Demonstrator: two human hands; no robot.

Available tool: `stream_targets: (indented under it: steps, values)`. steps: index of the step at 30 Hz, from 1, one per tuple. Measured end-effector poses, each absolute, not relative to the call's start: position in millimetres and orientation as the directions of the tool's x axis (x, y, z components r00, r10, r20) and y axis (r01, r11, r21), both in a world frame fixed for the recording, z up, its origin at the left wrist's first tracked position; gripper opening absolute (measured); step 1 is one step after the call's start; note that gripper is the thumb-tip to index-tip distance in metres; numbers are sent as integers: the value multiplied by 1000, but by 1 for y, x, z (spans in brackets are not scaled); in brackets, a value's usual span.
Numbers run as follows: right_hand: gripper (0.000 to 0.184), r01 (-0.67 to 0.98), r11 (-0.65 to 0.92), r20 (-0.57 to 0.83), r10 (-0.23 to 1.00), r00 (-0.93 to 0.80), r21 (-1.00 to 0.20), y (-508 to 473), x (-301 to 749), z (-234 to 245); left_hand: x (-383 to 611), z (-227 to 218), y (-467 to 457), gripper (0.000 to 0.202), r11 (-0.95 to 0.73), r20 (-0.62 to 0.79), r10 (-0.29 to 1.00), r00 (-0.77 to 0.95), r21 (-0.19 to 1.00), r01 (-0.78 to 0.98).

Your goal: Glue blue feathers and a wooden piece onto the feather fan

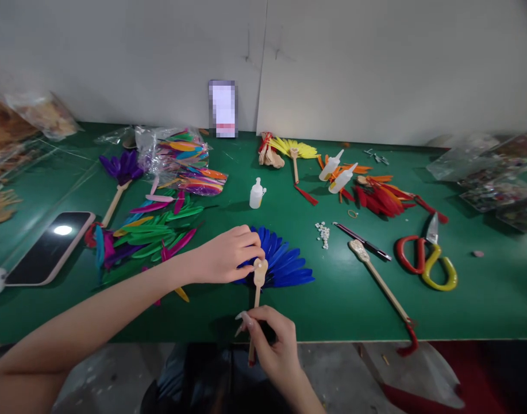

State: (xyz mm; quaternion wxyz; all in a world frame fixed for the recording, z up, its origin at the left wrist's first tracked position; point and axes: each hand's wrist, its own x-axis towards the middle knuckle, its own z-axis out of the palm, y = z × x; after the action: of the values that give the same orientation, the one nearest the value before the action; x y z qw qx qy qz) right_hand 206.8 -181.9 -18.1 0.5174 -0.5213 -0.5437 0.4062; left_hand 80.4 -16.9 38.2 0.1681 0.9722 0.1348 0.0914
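A fan of blue feathers on a wooden stick with a rounded head is in front of me, over the table's near edge. My right hand is closed round the stick below the head. My left hand reaches in from the left, its thumb and fingers pinched together at the head's upper edge. A tiny white dot shows by those fingertips; what they hold, if anything, is too small to make out. Small white beads lie right of the feathers. A small white glue bottle stands behind the fan.
Loose coloured feathers, a purple feather fan and a phone lie left. Rightward are tweezers, another wooden stick and scissors. Farther back are a yellow fan and two bottles.
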Motion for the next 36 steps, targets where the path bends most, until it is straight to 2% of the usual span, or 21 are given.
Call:
stream_targets:
  steps: [21,36]
  values:
    - [15,164,103,122,986,112,-981,-184,205,-24,90,41,-15,13,-943,69,230,971,264,205]
    - [17,174,93,115,986,119,-980,-183,206,-22,94,42,-14,17,-946,29,212,977,255,198]
